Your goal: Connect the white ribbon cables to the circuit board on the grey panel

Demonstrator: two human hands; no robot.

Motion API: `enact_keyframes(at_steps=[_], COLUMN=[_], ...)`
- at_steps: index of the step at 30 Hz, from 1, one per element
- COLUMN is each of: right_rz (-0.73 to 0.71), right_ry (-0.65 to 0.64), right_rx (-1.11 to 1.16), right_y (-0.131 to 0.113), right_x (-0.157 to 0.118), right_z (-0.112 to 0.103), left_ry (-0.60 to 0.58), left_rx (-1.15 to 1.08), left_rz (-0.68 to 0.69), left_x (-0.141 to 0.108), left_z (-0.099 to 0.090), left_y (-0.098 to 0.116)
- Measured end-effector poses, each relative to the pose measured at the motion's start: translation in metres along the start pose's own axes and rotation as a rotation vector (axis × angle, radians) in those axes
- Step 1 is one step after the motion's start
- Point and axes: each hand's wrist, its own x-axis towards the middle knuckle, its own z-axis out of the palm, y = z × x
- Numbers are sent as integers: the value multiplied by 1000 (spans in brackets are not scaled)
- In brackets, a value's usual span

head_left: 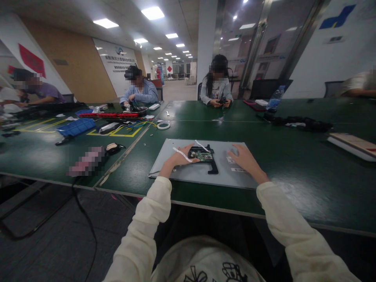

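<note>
A flat grey panel (164,156), like the back of a display, lies on the green table in front of me. On it sits a black plastic bracket (214,166) with a small green circuit board (205,156). My left hand (181,157) is closed round the board's left side, thumb at the near edge and fingers at the far edge. One white strip (201,145) sticks up behind the board, and another white strip (180,153) crosses my left hand. My right hand (242,157) is open over the panel's right part, fingers apart, near white labels (238,170).
To the left are a pink blurred item (88,159), a blue tray (75,127), cables and a white tape roll (163,125). A water bottle (275,98), a dark cloth-like bundle (299,122) and a box (354,145) stand right. Several people sit across the table.
</note>
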Motion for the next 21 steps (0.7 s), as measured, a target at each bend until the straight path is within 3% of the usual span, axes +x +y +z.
enact_keyframes(at_steps=[12, 21], right_rz=[-222, -250], right_ry=[-225, -287], right_rx=[223, 223], right_y=[-59, -68], right_x=[-11, -9], right_z=[3, 5], left_ry=[20, 8], left_rx=[-38, -61], left_rz=[66, 52], left_x=[3, 5], left_z=[2, 2], left_y=[-3, -3])
